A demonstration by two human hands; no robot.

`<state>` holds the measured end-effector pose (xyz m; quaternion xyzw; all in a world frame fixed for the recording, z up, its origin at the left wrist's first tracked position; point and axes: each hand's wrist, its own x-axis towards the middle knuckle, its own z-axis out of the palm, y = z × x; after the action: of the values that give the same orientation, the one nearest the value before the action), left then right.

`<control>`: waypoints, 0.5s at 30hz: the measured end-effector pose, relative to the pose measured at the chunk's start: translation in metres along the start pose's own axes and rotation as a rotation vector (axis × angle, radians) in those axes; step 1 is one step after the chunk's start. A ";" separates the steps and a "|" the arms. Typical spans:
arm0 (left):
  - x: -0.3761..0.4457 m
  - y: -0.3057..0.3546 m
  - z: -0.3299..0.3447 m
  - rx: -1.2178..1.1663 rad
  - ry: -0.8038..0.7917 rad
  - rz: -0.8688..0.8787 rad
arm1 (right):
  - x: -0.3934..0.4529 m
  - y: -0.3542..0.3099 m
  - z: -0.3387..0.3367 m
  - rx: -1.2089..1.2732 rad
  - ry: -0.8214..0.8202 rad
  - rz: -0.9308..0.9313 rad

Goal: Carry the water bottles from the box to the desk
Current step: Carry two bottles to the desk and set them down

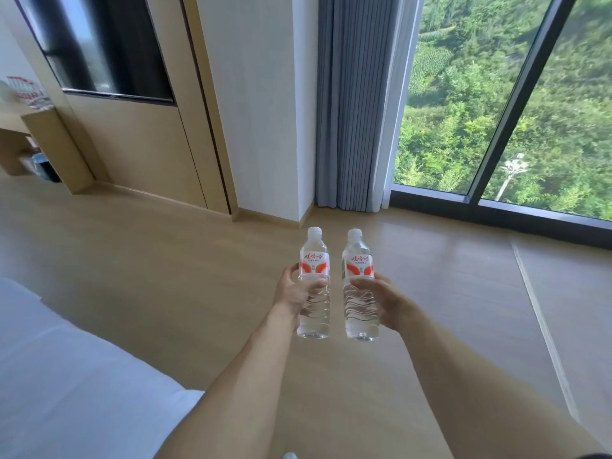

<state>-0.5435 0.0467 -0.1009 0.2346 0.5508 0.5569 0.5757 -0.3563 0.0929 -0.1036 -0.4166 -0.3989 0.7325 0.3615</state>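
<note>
Two water bottles are held up in the air, one in each hand. The left bottle (314, 283) is in the left hand (294, 294), and the right bottle (360, 286) is in the right hand (381, 301). The fingers (318, 283) of each hand are wrapped around the middle of its bottle, gripping it. Both bottles stand straight up, close side by side but not touching. Each is clear, full of water almost to the top, with a white cap on and a red and white label.

Below them is the wooden floor (165, 276) — lots of open room. A white bed (66, 376) edge is at the lower left. The tabletop (13, 122) is far off at the left edge, with more bottles on it — too blurry to count.
</note>
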 end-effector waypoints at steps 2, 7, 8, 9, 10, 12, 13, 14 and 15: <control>0.032 0.015 -0.005 -0.008 -0.003 -0.005 | 0.035 -0.013 0.008 -0.017 0.004 0.008; 0.103 0.057 -0.024 0.029 -0.007 0.014 | 0.113 -0.044 0.037 -0.069 -0.011 0.025; 0.116 0.065 -0.028 0.036 -0.005 0.021 | 0.127 -0.049 0.043 -0.076 -0.020 0.025; 0.128 0.072 -0.033 0.042 0.002 0.026 | 0.140 -0.053 0.049 -0.082 -0.032 0.025; 0.139 0.079 -0.037 0.049 0.011 0.032 | 0.152 -0.057 0.054 -0.085 -0.044 0.028; 0.159 0.091 -0.046 0.048 0.032 0.039 | 0.174 -0.063 0.064 -0.084 -0.055 0.048; 0.168 0.096 -0.051 0.044 0.045 0.041 | 0.186 -0.066 0.068 -0.080 -0.059 0.059; 0.177 0.101 -0.056 0.045 0.057 0.042 | 0.198 -0.068 0.073 -0.076 -0.064 0.068; 0.185 0.106 -0.061 0.047 0.069 0.043 | 0.210 -0.071 0.078 -0.078 -0.067 0.073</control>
<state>-0.6803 0.2206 -0.0937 0.2404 0.5783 0.5637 0.5385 -0.4945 0.2814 -0.0826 -0.4197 -0.4235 0.7429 0.3043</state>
